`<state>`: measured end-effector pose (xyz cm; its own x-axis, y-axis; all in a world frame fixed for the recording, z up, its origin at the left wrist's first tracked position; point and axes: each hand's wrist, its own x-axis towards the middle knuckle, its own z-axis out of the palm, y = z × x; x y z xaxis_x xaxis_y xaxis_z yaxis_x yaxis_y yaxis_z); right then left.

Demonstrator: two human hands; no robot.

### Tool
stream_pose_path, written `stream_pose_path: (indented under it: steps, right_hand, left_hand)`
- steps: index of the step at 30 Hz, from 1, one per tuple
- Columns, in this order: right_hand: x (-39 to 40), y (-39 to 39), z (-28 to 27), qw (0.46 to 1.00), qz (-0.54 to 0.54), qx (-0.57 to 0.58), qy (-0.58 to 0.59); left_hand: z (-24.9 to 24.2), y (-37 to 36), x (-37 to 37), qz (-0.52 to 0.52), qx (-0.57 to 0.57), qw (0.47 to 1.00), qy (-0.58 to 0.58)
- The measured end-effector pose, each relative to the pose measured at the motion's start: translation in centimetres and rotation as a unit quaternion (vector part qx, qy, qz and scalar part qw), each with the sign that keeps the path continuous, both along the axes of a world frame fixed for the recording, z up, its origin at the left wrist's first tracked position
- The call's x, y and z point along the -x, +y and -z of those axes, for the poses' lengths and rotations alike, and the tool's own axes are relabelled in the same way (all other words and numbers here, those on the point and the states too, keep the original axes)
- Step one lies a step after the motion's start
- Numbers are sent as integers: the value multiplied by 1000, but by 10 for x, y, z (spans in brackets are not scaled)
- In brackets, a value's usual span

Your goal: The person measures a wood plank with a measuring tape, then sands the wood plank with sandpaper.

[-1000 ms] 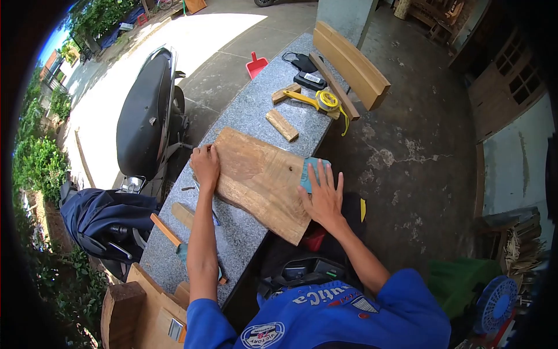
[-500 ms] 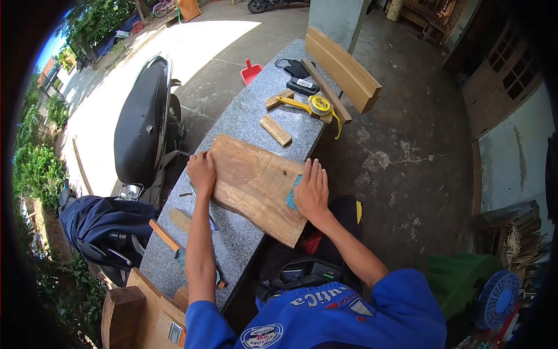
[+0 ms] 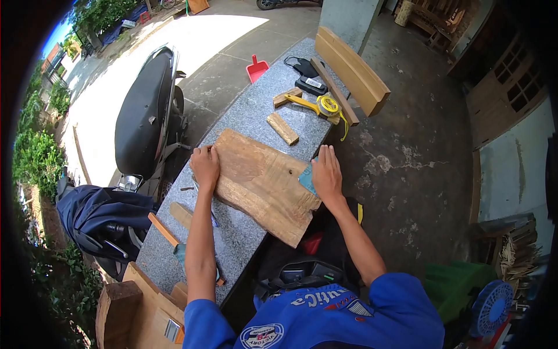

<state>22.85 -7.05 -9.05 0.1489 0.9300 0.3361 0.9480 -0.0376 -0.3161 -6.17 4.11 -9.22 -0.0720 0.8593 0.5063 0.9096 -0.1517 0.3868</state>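
Observation:
A thick wooden board with a small dark knot lies across the speckled stone bench top, its right end past the bench edge. My left hand is closed round the board's left end. At the right end, my right hand presses a teal sheet against the board, fingers together and pointing away from me. The sheet is partly hidden under the palm.
Beyond the board are a small wood block, a yellow tape measure, a black case and long planks. An orange-handled tool lies near my left forearm. A motorbike stands left of the bench.
My right hand has moved slightly up and right along the board's right end with the teal sheet. My left hand still holds the left end. The whole view has shifted a little.

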Motion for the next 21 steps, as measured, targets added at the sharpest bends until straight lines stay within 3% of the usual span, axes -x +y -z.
stream_pose_path:
  steps: [2,5,8,14,15,18,19,21]
  right_hand:
    - [1,-1,1,997,-66,-16,-21]
    - [15,-12,-11,995,-60,71,28]
    - [17,-25,-20,990,-127,40,-55]
    - [6,-26,-21,993,-100,65,-19]
    - [14,-37,-24,983,-162,61,-63]
    - [7,-45,-27,972,-219,78,-47]
    - [4,-38,-25,987,-143,77,-16]
    - [15,-51,-29,977,-185,87,-52]
  left_hand:
    - [4,2,2,0,-5,1000,-2]
    - [5,1,2,4,-11,1000,-4]
    - [-1,-1,-1,-1,1,1000,3]
    - [1,0,-2,-7,3,1000,30]
    - [1,-1,-3,-11,15,999,26]
    - [-1,1,-2,-12,31,999,27]
    - [-1,1,-2,-11,28,999,27]
    - [0,-1,-2,-8,48,998,31]
